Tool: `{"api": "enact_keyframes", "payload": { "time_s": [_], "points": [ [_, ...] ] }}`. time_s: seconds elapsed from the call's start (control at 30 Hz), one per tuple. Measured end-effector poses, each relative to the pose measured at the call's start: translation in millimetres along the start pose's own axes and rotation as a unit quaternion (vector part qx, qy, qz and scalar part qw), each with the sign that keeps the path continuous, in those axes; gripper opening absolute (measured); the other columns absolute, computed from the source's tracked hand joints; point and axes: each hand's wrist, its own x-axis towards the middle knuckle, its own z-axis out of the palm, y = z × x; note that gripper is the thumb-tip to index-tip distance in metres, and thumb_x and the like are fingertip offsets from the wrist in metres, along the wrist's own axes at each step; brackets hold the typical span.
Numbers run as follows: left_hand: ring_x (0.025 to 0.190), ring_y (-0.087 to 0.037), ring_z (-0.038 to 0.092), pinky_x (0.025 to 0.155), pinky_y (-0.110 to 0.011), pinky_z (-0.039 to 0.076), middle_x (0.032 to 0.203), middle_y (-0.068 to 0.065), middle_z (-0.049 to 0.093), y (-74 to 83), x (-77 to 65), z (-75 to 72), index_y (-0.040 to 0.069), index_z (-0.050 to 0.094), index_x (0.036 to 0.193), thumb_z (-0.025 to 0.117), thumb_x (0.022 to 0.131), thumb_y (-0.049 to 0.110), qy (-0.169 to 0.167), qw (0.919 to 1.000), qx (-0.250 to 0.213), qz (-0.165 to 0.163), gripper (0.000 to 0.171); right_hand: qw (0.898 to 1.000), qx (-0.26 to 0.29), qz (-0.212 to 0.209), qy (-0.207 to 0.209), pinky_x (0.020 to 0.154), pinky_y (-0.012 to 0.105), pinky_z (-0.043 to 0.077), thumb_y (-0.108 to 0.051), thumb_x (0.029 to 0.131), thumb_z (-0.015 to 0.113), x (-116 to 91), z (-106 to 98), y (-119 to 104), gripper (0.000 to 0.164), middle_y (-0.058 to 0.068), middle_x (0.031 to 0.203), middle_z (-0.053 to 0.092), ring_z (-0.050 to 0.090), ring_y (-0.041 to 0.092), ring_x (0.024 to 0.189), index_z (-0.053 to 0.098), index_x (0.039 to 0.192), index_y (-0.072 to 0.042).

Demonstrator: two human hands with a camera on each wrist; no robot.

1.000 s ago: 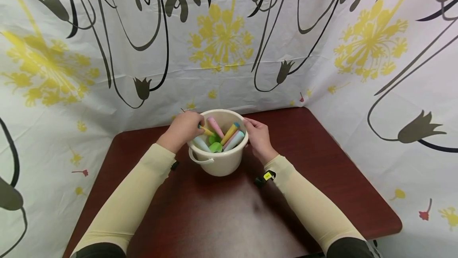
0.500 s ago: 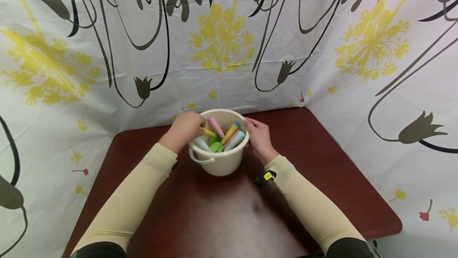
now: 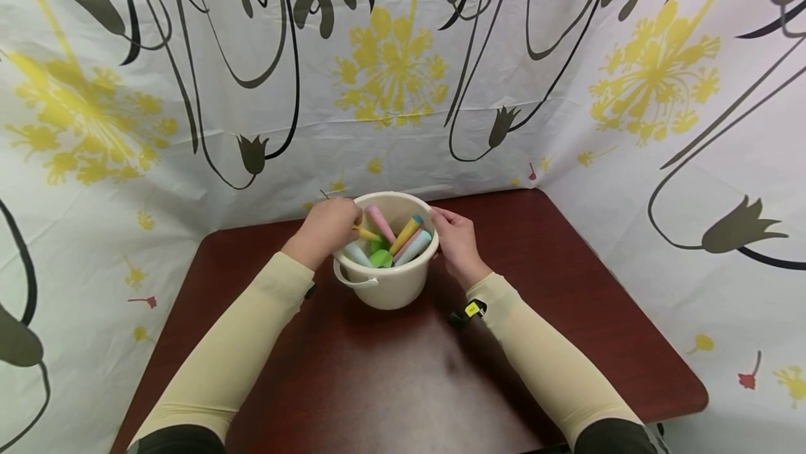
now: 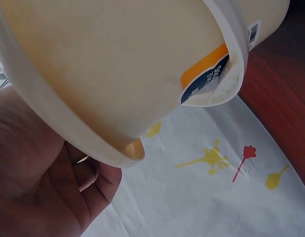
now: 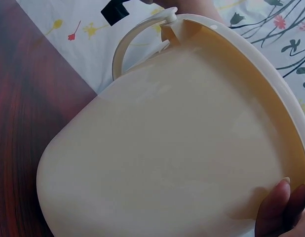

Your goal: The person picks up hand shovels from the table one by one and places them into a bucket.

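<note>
A cream bucket [image 3: 390, 293] stands upright on the table, its handle hanging at the front left. My left hand [image 3: 329, 225] reaches over the left rim and pinches a slim yellow tube [image 3: 367, 233], whose upper end it hides. In the left wrist view, the curled fingers [image 4: 105, 182] lie by the rim. On the opposite side, my right hand [image 3: 458, 240] grips the bucket's rim, fingertips against the outer wall in the right wrist view. Inside lie a pink tube [image 3: 380, 223], a blue-ended yellow tube [image 3: 405, 235], light blue tubes [image 3: 413, 247] and green pieces [image 3: 380, 258].
The dark red-brown table [image 3: 535, 300] extends to both sides and in front of the bucket. A patterned white sheet [image 3: 403, 146] hangs behind and along both sides. A label [image 4: 207, 74] is on the bucket's outside, near the handle.
My left hand has shifted very slightly right and now covers the blue tip that showed by its thumb. The right hand and bucket hold nearly still.
</note>
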Motion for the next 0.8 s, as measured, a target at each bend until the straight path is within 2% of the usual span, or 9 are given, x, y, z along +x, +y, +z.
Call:
{"api": "enact_keyframes", "payload": {
  "time_s": [0.17,0.3,0.43,0.57,0.7,0.8],
  "points": [
    [0.089,-0.024,0.064,0.079,-0.043,0.057,0.094,-0.003,0.072,-1.8,-2.0,-0.7,0.013,0.079,0.095,0.079,0.1,0.021,0.007,0.9997,-0.023,-0.005,0.009,1.0,0.005,0.01,-0.004,0.047,0.028,0.052,-0.033,0.111,0.068,0.4,0.4,-2.1,0.036,0.019,0.122,0.078,0.064,0.012,0.057,0.076,0.14,-0.012],
    [0.095,-0.025,0.066,0.083,-0.044,0.058,0.102,-0.004,0.074,-4.6,-5.0,-0.9,0.011,0.08,0.103,0.074,0.1,0.02,0.016,0.9979,-0.062,-0.01,0.012,1.0,0.001,0.019,-0.022,0.048,0.028,0.052,-0.033,0.11,0.07,2.4,-2.5,-5.5,0.037,0.017,0.116,0.079,0.062,0.011,0.055,0.076,0.139,-0.011],
    [0.105,-0.027,0.067,0.091,-0.046,0.058,0.113,-0.007,0.073,-7.9,-10.2,-0.2,0.01,0.08,0.114,0.073,0.102,0.023,0.03,0.9946,-0.099,-0.011,0.019,0.998,-0.036,0.016,-0.046,0.049,0.027,0.054,-0.033,0.11,0.07,4.0,-9.7,-11.3,0.039,0.013,0.101,0.078,0.059,0.009,0.052,0.075,0.14,-0.009],
    [0.117,-0.032,0.067,0.1,-0.05,0.057,0.123,-0.01,0.073,-10.0,-17.1,-0.1,0.008,0.078,0.121,0.073,0.103,0.024,0.059,0.9873,-0.147,-0.012,0.024,0.994,-0.089,0.017,-0.065,0.054,0.03,0.058,-0.039,0.11,0.069,4.4,-18.9,-18.5,0.042,0.012,0.098,0.077,0.062,0.014,0.058,0.076,0.138,-0.009],
    [0.123,-0.035,0.065,0.104,-0.054,0.056,0.131,-0.013,0.07,-12.6,-29.1,-1.1,0.005,0.076,0.125,0.073,0.104,0.024,0.1,0.9744,-0.2,-0.026,0.029,0.979,-0.188,0.002,-0.083,0.062,0.033,0.059,-0.055,0.109,0.065,8.3,-31.5,-26.4,0.053,0.011,0.108,0.078,0.069,0.02,0.075,0.075,0.138,-0.012],
    [0.126,-0.036,0.063,0.106,-0.056,0.055,0.133,-0.014,0.069,-16.8,-41.1,0.9,0.004,0.074,0.129,0.073,0.106,0.026,0.122,0.9695,-0.208,-0.043,0.033,0.957,-0.272,-0.03,-0.101,0.069,0.036,0.062,-0.064,0.109,0.059,10.5,-43.2,-34.3,0.063,0.01,0.119,0.076,0.074,0.025,0.091,0.07,0.144,-0.013]
  ]
}}
